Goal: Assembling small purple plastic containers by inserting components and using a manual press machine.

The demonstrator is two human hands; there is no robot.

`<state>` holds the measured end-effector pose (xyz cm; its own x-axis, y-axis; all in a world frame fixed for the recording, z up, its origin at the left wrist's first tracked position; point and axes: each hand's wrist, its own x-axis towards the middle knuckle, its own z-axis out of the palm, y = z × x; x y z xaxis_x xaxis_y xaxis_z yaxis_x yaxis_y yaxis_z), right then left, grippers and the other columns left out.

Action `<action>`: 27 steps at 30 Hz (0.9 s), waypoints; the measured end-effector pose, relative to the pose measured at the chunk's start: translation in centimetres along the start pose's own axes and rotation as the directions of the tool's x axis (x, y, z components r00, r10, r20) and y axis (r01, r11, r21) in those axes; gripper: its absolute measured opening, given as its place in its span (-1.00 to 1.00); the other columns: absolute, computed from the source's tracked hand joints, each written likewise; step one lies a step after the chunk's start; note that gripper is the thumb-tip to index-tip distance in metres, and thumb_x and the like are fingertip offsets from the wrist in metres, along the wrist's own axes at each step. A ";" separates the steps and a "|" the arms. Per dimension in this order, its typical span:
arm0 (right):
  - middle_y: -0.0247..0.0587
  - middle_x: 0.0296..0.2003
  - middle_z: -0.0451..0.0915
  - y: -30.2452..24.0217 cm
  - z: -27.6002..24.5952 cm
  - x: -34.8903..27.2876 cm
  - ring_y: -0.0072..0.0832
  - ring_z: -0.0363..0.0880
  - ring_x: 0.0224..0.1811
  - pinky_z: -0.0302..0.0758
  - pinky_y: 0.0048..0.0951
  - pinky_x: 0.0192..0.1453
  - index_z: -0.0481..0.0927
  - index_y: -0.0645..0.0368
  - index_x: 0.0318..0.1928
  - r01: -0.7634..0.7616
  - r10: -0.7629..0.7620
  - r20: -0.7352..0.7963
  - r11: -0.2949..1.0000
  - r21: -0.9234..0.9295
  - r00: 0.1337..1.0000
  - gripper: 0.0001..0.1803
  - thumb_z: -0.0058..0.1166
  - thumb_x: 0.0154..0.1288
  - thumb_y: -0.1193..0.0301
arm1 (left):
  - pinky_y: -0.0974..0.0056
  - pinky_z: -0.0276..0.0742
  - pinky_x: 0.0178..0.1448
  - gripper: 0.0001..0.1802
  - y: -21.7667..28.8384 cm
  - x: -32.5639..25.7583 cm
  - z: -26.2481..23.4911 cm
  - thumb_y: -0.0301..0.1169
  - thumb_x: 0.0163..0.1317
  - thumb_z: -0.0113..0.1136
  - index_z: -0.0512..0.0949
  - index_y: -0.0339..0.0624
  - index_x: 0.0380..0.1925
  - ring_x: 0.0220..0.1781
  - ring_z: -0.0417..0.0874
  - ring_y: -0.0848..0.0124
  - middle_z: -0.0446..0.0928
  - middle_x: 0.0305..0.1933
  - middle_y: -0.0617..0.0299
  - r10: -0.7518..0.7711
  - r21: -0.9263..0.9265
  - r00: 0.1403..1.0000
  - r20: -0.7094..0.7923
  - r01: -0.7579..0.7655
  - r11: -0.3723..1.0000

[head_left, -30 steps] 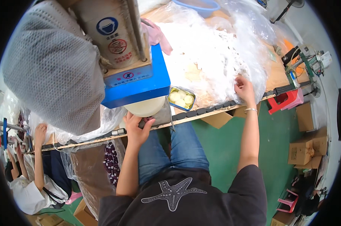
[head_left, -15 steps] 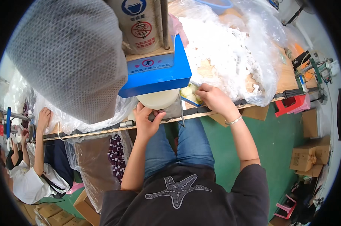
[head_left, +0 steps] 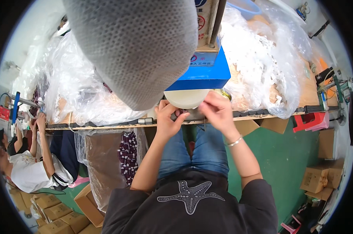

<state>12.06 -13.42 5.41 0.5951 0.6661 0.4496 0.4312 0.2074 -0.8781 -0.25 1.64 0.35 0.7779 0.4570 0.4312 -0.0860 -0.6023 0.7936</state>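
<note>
My left hand (head_left: pixel 168 120) is closed at the front edge of a blue press-like machine (head_left: pixel 207 75), its fingertips pinching a small dark purple piece (head_left: pixel 178 113). Just above those fingers sits the machine's rounded cream-white cover (head_left: pixel 187 99). My right hand (head_left: pixel 220 112) is at the right side of this cover, thumb and fingers drawn together in a pinch. Whatever lies between them is too small and blurred to make out. Behind the right hand, a bit of the container with pale yellow-green pieces (head_left: pixel 225 94) shows; most of it is hidden.
A grey mesh-textured shape (head_left: pixel 141 46) blocks the upper middle. White pieces (head_left: pixel 258 58) lie on clear plastic (head_left: pixel 291 89) to the right; more plastic (head_left: pixel 77 78) covers the left bench. A co-worker (head_left: pixel 38 165) sits far left. Cardboard boxes (head_left: pixel 318 177) stand at right.
My right hand has moved left from the container of pale pieces to beside the cream cover. The left hand stays at the machine with the small dark piece. The whole view has shifted.
</note>
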 end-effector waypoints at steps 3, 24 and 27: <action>-0.28 -0.31 0.62 0.5 2.0 0.2 -0.68 0.53 -0.43 0.44 -0.63 -0.39 0.69 0.26 -0.21 -0.071 0.071 0.032 0.997 0.020 0.997 -0.83 0.25 0.14 0.58 | 0.18 0.07 0.02 -0.76 0.1 0.1 0.2 -0.41 -0.08 0.42 0.66 0.00 -0.33 -0.17 0.42 0.43 0.45 -0.49 0.50 -0.006 -0.027 1.000 -0.020 0.006 1.000; -0.09 0.06 0.57 0.5 -1.6 -11.1 -0.71 0.43 -0.37 0.44 -0.68 -0.27 0.34 0.29 0.34 -0.192 0.199 -0.113 0.979 0.067 0.974 -0.25 0.27 0.09 0.68 | 0.10 0.21 0.16 -0.34 0.5 -3.6 -3.0 -0.17 -0.24 0.59 0.63 -0.11 -0.04 0.03 0.36 0.16 0.52 -0.13 0.24 0.043 0.193 0.983 -0.176 -0.008 0.981; -0.08 0.06 0.57 0.2 -1.2 -12.4 -0.75 0.41 -0.39 0.42 -0.70 -0.28 0.31 0.31 0.35 -0.280 0.307 -0.229 0.950 0.140 0.924 -0.28 0.21 0.14 0.70 | 0.09 0.23 0.13 -0.43 0.9 -3.2 -2.8 -0.29 -0.16 0.55 0.63 -0.13 -0.05 0.01 0.35 0.15 0.52 -0.15 0.21 0.097 0.239 0.979 -0.177 -0.053 0.969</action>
<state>5.59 -22.51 -0.13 0.8375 0.5146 0.1837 0.1477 0.1105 -0.9828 -4.58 1.44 0.84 0.6437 0.5045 0.5754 0.0243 -0.7650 0.6436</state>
